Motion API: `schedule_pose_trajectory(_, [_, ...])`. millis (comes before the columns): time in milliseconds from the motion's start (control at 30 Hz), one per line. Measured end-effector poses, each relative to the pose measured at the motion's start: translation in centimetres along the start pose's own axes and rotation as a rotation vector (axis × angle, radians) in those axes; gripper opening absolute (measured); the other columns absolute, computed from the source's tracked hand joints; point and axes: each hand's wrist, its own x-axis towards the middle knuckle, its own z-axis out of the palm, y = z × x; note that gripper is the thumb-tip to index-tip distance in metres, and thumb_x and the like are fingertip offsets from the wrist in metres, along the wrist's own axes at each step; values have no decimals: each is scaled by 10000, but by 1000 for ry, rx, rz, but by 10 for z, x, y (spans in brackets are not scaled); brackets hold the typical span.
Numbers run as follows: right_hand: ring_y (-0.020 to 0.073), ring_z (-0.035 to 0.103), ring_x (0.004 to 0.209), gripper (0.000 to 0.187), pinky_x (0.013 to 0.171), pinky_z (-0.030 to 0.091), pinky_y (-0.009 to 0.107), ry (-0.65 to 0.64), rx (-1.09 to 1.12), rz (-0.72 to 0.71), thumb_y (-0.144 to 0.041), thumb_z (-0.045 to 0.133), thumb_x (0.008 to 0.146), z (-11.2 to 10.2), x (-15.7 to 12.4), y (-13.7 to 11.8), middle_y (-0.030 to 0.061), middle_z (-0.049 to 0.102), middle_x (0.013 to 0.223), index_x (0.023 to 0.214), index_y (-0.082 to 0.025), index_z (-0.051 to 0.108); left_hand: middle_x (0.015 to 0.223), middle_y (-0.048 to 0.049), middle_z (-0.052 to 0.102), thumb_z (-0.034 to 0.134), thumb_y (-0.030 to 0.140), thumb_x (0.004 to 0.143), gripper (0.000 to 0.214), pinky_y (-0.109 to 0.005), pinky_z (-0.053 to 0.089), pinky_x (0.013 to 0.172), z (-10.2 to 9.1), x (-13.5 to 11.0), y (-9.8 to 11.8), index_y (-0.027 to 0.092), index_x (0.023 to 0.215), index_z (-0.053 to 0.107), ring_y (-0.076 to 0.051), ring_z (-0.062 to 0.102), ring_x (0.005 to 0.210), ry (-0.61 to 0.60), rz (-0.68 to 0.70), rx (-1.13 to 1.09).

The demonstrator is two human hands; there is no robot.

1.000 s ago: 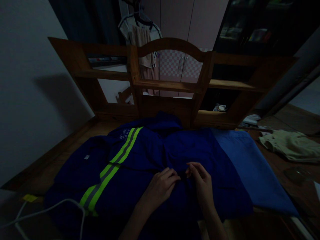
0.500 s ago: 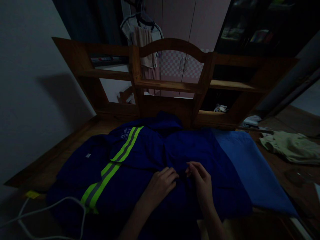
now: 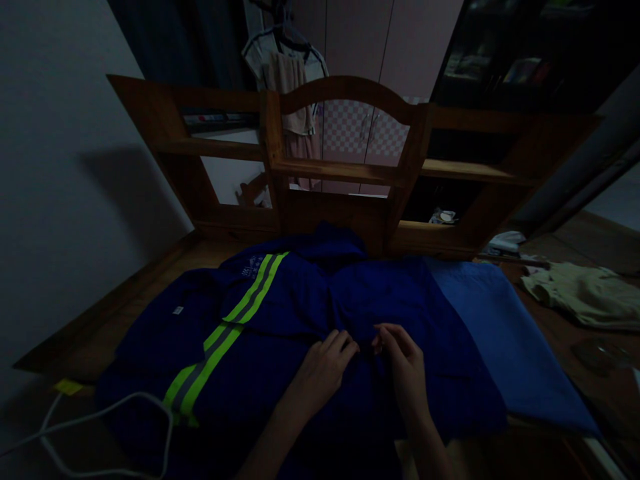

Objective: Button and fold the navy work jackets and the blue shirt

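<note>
A dark blue work jacket with yellow-green reflective stripes lies spread out, its collar label toward the left. My left hand rests on its lower part, fingers bent and fingertips pressed together at the cloth. Just right of it, my right hand is held in a pinch, thumb against forefinger, a little above the fabric. Whatever sits between those fingertips is too small and dark to make out. A small gap separates the two hands.
Beyond the jacket stands a wooden shelf-like headboard. A lighter blue cloth lies at right, a pale green garment farther right. A white cable loops at lower left. Clothes on hangers hang behind.
My left hand's fingers have lifted and shifted slightly, with the knuckles a bit higher. My right hand keeps its pinch in nearly the same spot. The jacket lies as before.
</note>
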Motion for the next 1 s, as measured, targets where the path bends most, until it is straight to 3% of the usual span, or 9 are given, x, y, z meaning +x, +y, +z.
schedule_pose_trajectory(400, [147,534,685,215,661,413,258,-8,-8,4,-378,552,877,0,1,1,12,600,732,942,-189,634,964,-18,575,492,237,919,84,-265,457,763,2,2,-5,209,965,557,-162,536,938,86,50,-121])
schedule_pose_trajectory(700, [146,529,692,187,661,401,260,-10,8,12,-356,552,879,-1,1,5,15,601,746,939,-197,630,900,-41,608,420,153,930,186,-263,450,697,17,-2,-9,188,1033,570,-163,574,881,255,143,51])
schedule_pose_trajectory(1000, [142,528,699,187,665,400,252,-14,-4,17,-357,549,888,-1,1,2,9,598,748,956,-200,624,853,-6,603,485,130,891,103,-265,380,570,26,3,-12,186,926,563,-160,571,843,207,189,112])
